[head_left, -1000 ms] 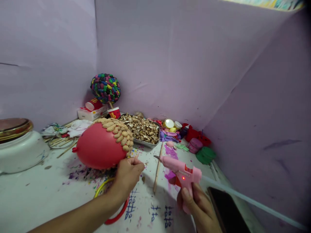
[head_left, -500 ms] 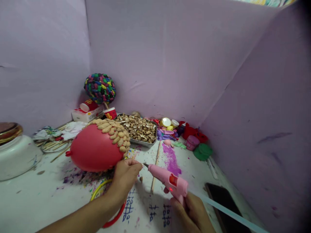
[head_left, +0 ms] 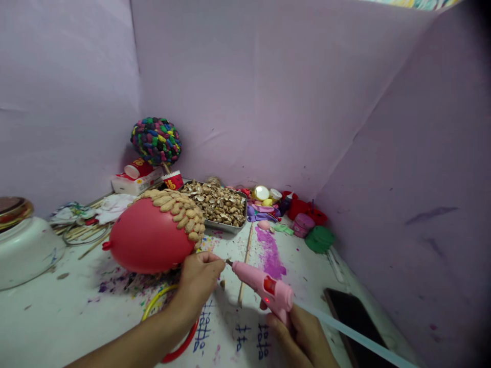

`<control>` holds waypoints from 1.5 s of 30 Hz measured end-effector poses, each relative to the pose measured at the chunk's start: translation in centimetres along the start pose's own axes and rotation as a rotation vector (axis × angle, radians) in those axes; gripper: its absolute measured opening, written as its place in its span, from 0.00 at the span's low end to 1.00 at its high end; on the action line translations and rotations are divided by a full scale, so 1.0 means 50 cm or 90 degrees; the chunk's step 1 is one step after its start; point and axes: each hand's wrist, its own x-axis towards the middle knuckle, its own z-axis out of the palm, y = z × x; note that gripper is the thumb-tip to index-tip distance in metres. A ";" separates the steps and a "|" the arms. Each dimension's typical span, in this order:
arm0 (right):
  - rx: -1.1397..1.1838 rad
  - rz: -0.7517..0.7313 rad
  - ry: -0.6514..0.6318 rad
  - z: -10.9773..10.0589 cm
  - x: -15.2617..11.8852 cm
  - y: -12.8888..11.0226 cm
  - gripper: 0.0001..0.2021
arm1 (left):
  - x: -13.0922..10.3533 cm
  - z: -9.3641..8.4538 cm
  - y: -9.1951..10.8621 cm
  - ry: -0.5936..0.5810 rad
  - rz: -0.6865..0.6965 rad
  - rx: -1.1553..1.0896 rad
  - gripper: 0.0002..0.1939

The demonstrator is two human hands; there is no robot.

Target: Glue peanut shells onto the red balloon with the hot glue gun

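Observation:
My right hand (head_left: 303,335) grips a pink hot glue gun (head_left: 264,286) with a red light on its side and a long pale glue stick running out of its back. Its nozzle points left, close to the fingertips of my left hand (head_left: 201,276). Those fingers are pinched together; what they hold is hidden or too small to make out. Just behind that hand lies a red balloon (head_left: 149,237), its top and right end covered with peanut shells (head_left: 184,212). A metal tray (head_left: 226,227) heaped with loose peanut shells (head_left: 218,202) is behind the balloon.
A yellow-and-red ring (head_left: 161,294) lies under my left forearm. A thin stick (head_left: 246,266) rests mid-table, and a dark phone (head_left: 356,317) is at right. White pot (head_left: 28,250) stands left. Behind are a multicoloured ball (head_left: 156,141), a green lump (head_left: 320,239) and deflated balloons (head_left: 263,213).
The glue gun has shifted very slightly left and stays close to my left fingertips. The view has moved a little; my left hand keeps its pinch.

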 end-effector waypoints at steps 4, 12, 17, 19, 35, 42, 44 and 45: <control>-0.002 -0.030 0.002 -0.002 0.003 -0.003 0.17 | -0.001 0.000 0.003 0.000 -0.002 0.007 0.06; 0.020 -0.026 0.007 0.002 0.000 0.002 0.17 | 0.001 0.001 0.000 0.001 -0.002 0.010 0.06; 0.022 -0.017 -0.008 0.003 0.000 0.005 0.17 | -0.001 0.000 0.000 0.002 -0.004 0.018 0.06; 0.023 -0.028 -0.006 0.003 0.000 0.006 0.17 | 0.000 0.000 0.000 0.001 -0.004 0.018 0.06; -0.004 -0.030 -0.020 0.001 0.001 0.003 0.16 | 0.005 0.002 -0.007 0.001 0.030 0.010 0.05; 0.035 -0.014 -0.004 -0.002 0.003 -0.006 0.16 | 0.005 0.001 -0.004 0.008 0.040 0.022 0.05; 0.054 -0.022 -0.009 -0.002 0.007 -0.013 0.17 | 0.004 0.000 -0.002 0.011 0.043 0.028 0.05; 0.069 -0.034 -0.009 -0.001 0.009 -0.016 0.17 | 0.004 0.000 -0.001 0.011 0.044 0.029 0.05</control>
